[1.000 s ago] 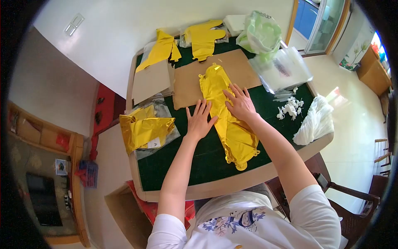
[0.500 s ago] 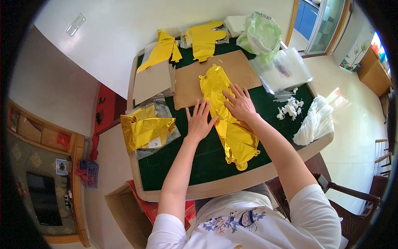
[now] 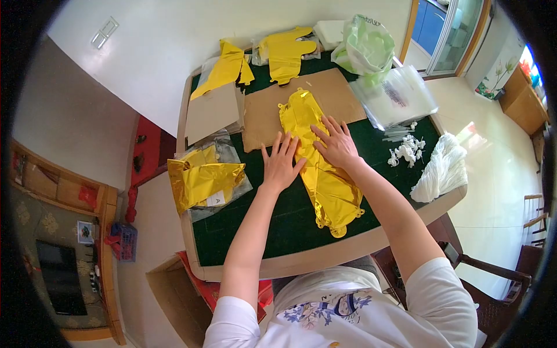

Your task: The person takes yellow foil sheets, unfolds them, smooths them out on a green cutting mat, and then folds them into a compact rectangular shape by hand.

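A green-topped table is filling the middle of the view. On it, a brown cardboard sheet is lying flat, and a long, creased gold foil piece is stretching from that sheet toward the person, its near end resting on the green. The right hand is lying palm-down on the foil; the left hand is meeting its left edge. Both are spreading their fingers, gripping nothing. They are apparently smoothing the foil; flattening its creases is probably calling for light, even pressure. Compared with half a second ago, the left hand is sitting slightly farther forward; the right is staying put.
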Demonstrator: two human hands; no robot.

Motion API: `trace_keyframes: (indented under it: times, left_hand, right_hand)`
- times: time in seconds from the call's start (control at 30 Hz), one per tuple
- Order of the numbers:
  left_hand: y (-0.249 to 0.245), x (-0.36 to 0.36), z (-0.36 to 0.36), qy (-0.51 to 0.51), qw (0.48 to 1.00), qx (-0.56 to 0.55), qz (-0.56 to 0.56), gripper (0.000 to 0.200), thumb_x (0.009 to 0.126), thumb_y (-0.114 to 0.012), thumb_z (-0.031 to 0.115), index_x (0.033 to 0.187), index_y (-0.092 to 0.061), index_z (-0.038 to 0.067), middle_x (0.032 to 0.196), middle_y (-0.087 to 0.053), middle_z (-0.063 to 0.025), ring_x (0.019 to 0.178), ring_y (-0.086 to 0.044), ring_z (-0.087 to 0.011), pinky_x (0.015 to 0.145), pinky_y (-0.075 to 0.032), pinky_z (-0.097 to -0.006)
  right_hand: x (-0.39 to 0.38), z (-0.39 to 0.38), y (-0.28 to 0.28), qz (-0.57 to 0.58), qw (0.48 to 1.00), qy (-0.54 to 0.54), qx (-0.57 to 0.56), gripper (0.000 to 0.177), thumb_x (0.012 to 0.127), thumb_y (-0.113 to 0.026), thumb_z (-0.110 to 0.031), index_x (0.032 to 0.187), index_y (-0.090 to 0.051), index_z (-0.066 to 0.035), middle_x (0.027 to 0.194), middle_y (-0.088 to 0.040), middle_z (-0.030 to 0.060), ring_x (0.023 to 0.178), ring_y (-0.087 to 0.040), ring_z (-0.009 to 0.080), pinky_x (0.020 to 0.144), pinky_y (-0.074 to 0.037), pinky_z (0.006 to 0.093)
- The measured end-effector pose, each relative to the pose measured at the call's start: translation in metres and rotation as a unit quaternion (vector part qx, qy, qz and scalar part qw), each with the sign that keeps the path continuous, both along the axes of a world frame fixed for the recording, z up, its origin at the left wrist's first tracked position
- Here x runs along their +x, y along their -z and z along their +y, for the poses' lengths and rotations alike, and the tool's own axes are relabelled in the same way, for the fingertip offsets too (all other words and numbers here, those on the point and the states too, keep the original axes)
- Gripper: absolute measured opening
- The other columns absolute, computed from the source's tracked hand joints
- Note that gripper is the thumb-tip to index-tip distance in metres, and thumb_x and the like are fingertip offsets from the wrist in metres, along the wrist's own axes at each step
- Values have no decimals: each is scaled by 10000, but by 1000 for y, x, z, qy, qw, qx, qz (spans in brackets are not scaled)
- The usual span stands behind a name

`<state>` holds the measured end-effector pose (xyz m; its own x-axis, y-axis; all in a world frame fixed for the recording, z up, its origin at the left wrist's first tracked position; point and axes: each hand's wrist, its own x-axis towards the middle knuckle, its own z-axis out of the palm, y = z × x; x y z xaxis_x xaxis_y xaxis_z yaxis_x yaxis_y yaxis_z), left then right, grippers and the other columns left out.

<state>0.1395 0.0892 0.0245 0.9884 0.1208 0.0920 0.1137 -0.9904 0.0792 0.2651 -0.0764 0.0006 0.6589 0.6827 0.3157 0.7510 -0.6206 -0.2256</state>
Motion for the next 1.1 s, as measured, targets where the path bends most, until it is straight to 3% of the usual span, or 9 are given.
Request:
trace_keyframes:
  times: [0.23, 0.73, 1.1]
  left_hand:
    - [7, 13, 7, -26, 999, 1, 25, 671, 948, -385, 556, 1478, -270, 161, 1548, -225, -65, 1440, -148, -274, 1116, -43, -627]
    - [13, 17, 13, -7, 1000, -21, 3, 688, 911, -449, 581, 1461, -317, 188, 1539, -242, -76, 1438, -156, -287, 1111, -59, -635]
    - [7, -6, 5, -4, 999, -34, 23, 823, 844, -496, 651, 1484, -261, 190, 1561, -153, -125, 1454, -87, -280, 1109, -24, -637]
  right_hand:
    - [-1, 0, -1, 9, 1000, 4, -4, 514, 931, -451, -432, 1407, -426, -238, 1490, -333, 138, 1393, -271, 296, 1137, -186, 500]
    - [0, -1, 0, 15, 1000, 2, 19, 507, 920, -468, -404, 1381, -458, -192, 1486, -328, 164, 1394, -269, 305, 1139, -181, 500]
    - [0, -1, 0, 13, 1000, 3, 22, 490, 913, -482, -387, 1359, -477, -183, 1474, -347, 166, 1386, -284, 306, 1134, -193, 505]
